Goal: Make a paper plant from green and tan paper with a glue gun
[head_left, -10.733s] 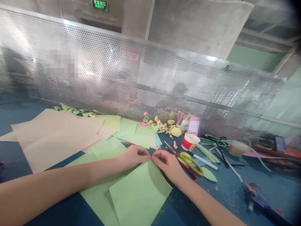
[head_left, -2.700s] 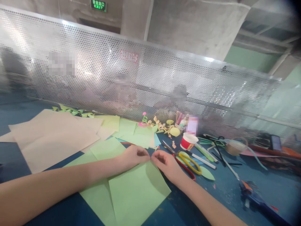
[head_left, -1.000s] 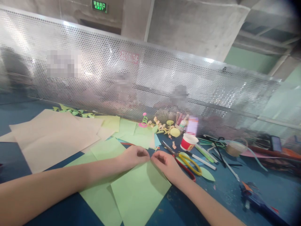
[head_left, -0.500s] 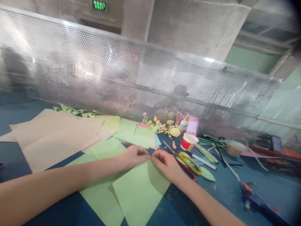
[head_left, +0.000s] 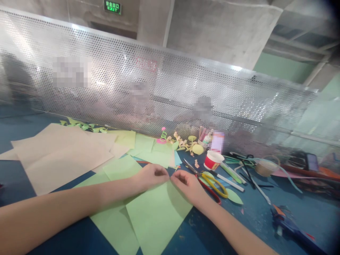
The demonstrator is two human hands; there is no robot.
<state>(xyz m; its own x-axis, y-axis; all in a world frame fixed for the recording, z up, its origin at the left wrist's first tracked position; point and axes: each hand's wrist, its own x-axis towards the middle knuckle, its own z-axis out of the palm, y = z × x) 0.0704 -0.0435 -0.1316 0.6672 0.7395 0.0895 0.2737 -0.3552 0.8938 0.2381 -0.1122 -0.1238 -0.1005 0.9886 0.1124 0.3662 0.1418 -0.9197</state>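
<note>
The green sheet is cut off at the bottom edge; the blue tool is blurred

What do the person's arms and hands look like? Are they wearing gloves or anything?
No gloves. The left hand and right hand are bare, and so are the left forearm and right forearm: no sleeve shows. No watch, bracelet or ring is visible.

Left hand and right hand meet, fingers curled.
</note>
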